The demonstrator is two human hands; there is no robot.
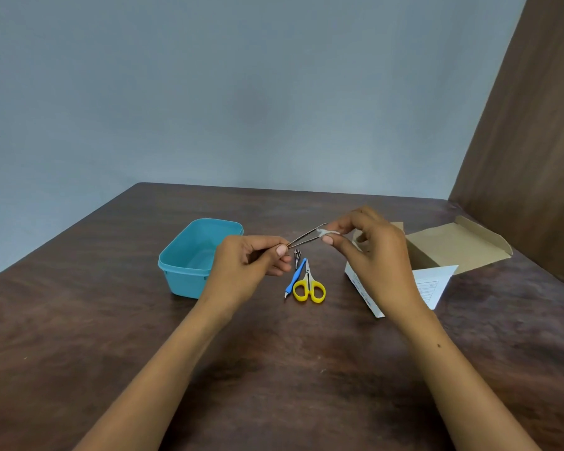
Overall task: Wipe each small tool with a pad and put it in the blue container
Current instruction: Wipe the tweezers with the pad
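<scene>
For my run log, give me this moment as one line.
left hand: holds tweezers | right hand: wipes with pad | blue container: looks empty | scissors: on table

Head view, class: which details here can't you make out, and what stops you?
- Blue container: its right part is hidden behind the left hand.
- Tweezers: the tips are covered by the pad and the right hand.
- Small dark tool: too small to identify.
- White paper: print is too blurred to read.
</scene>
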